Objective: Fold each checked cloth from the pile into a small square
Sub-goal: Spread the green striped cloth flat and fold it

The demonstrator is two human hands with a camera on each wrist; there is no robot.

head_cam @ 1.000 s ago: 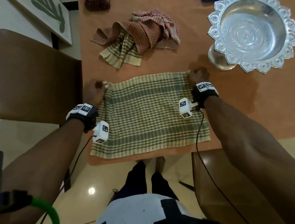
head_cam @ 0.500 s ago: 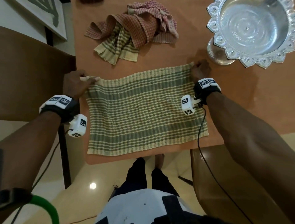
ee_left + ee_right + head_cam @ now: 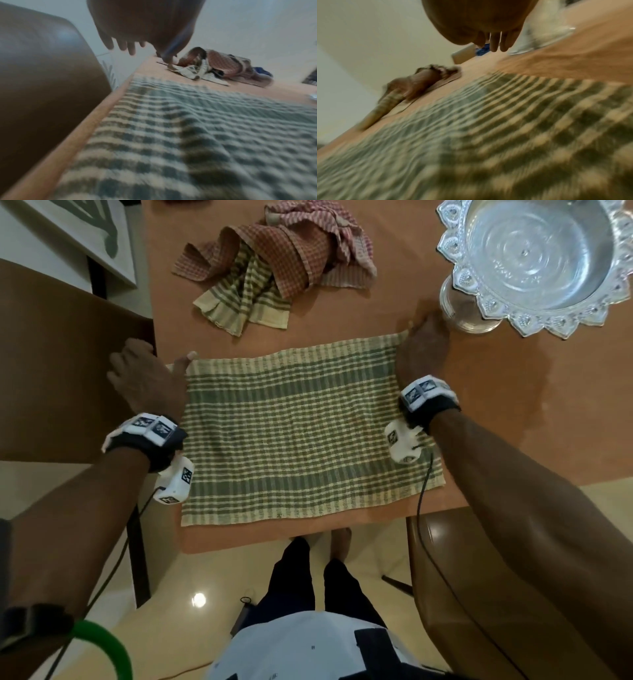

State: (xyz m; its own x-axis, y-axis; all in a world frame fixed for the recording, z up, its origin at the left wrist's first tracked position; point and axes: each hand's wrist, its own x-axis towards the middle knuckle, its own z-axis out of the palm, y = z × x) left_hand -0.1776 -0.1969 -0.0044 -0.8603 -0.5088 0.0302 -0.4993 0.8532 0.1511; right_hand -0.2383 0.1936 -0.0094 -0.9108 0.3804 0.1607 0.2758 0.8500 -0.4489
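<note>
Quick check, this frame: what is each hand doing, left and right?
Left hand: open, fingers spread, holding nothing, at the far left corner of the green checked cloth.
Right hand: open, fingers straight, at the cloth's far right corner.

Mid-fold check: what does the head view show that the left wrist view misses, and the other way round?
Only the head view shows the right hand at the far right corner of the spread green checked cloth, the silver bowl, both wrist cameras, and the cloth's whole outline lying flat.

Only the left wrist view shows the left hand from beneath, fingers spread and holding nothing, and something blue behind the pile.

Both show the green cloth, the pile of unfolded cloths, the table and the brown chair.
</note>
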